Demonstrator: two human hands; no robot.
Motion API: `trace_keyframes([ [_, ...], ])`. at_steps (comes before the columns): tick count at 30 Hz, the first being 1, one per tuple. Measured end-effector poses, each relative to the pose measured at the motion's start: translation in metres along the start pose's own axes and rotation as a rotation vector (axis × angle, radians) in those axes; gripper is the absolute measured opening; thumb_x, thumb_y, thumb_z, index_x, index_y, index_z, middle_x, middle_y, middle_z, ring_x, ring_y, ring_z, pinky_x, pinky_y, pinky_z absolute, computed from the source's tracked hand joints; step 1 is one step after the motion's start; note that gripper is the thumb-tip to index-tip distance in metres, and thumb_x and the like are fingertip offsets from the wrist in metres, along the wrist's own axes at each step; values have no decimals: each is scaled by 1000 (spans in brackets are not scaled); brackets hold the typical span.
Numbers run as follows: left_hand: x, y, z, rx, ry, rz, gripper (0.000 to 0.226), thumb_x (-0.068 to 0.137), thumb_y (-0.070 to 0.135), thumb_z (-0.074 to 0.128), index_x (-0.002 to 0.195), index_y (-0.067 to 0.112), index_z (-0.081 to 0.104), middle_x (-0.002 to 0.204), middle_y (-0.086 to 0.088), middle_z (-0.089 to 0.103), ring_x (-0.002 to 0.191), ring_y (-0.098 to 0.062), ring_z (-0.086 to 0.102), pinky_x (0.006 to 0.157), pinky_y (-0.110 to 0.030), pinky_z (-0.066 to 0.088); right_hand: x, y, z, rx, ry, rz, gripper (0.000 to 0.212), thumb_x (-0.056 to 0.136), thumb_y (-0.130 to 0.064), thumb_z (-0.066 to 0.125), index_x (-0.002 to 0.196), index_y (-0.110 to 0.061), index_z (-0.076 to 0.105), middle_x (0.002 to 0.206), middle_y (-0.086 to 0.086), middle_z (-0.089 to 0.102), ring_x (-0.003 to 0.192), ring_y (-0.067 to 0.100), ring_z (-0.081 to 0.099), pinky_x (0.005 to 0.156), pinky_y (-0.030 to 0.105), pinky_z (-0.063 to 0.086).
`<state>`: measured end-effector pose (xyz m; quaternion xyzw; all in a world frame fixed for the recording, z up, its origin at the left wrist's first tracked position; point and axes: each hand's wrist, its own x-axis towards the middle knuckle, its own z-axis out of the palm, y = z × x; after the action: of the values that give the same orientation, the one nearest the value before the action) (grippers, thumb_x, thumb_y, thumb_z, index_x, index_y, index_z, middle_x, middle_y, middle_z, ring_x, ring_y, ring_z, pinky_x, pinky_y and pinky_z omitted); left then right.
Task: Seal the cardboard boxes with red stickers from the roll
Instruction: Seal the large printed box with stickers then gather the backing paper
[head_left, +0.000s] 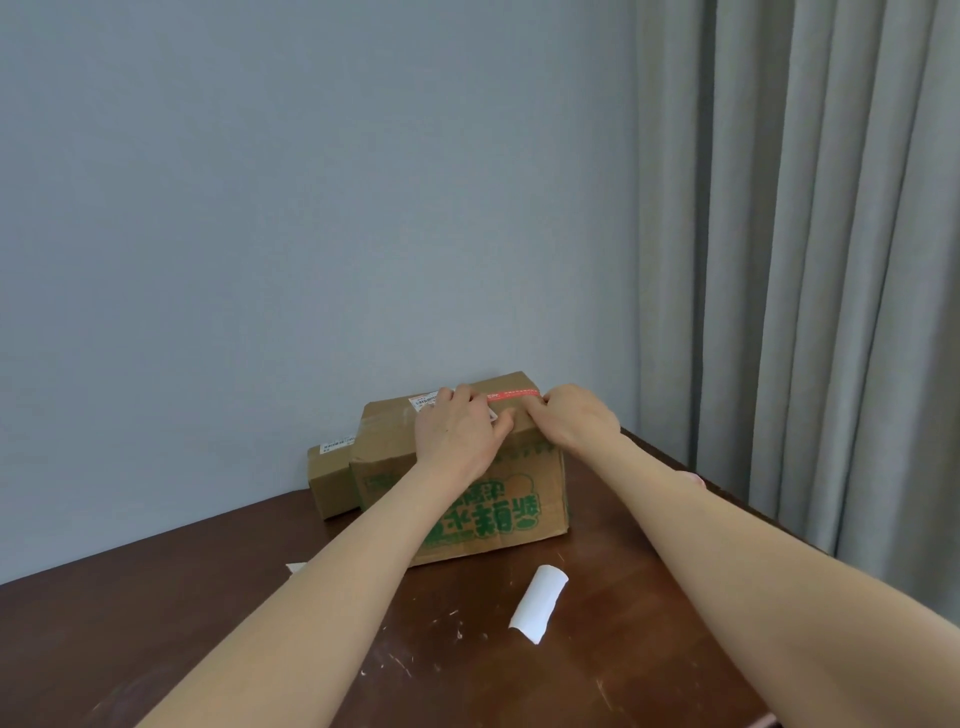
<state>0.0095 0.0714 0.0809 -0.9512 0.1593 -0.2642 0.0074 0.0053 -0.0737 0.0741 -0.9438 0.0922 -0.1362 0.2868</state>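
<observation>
Red sticker (511, 395) being laid across the top of the large cardboard box (384, 447), one hand at each end.

The strip's long axis runs left to right along the box's length, near the far top edge, its right end at the right rim. The left hand (457, 431) lies on the lid, fingers pressing the strip's left end. The right hand (576, 421) has curled fingers at the right end; pinching or pressing cannot be told. A smaller box (332, 483) touches the large one behind-left, both near the wall. A white backing strip (538, 603) and a paper scrap (297, 568) lie in front on the brown table (649, 597), which has bare surface toward the viewer; a curtain (831, 260) hangs right.
</observation>
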Motion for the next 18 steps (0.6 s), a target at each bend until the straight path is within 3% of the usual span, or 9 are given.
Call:
trace_keyframes([
  [2, 1, -1, -2, -1, -7, 0, 50, 98, 47, 29, 113, 17, 66, 121, 0, 59, 112, -19, 51, 71, -31, 37, -4, -3, -3, -67, 32, -9, 45, 96, -46, 34, 67, -14, 48, 83, 6, 54, 82, 29, 53, 68, 33, 42],
  [4, 1, 0, -2, -24, 10, 44, 45, 99, 43, 30, 113, 20, 66, 121, 1, 60, 111, -18, 51, 73, -31, 40, -8, -8, -6, -175, 102, -78, 42, 98, -42, 34, 96, -10, 63, 105, 9, 57, 101, 30, 54, 77, 36, 44],
  [6, -1, 2, -1, -83, 9, 98, 41, 101, 37, 30, 121, 22, 62, 127, 2, 58, 116, -19, 48, 84, -34, 43, -9, -15, -4, -237, 127, -181, 36, 99, -29, 35, 117, -12, 61, 120, 8, 52, 115, 28, 46, 83, 38, 44],
  [10, 0, 3, 1, -130, -31, 103, 42, 102, 35, 27, 135, 26, 51, 135, 3, 54, 126, -21, 43, 97, -36, 37, -7, -25, 0, -256, 81, -204, 35, 98, -17, 34, 120, -10, 61, 126, 7, 49, 120, 27, 39, 91, 37, 44],
  [18, 4, -2, -4, -92, -122, 92, 45, 101, 38, 24, 138, 27, 47, 144, 4, 46, 132, -20, 36, 104, -39, 30, -7, -21, -1, -220, 28, -289, 39, 100, -21, 29, 121, -17, 62, 126, 5, 53, 117, 26, 41, 94, 39, 41],
])
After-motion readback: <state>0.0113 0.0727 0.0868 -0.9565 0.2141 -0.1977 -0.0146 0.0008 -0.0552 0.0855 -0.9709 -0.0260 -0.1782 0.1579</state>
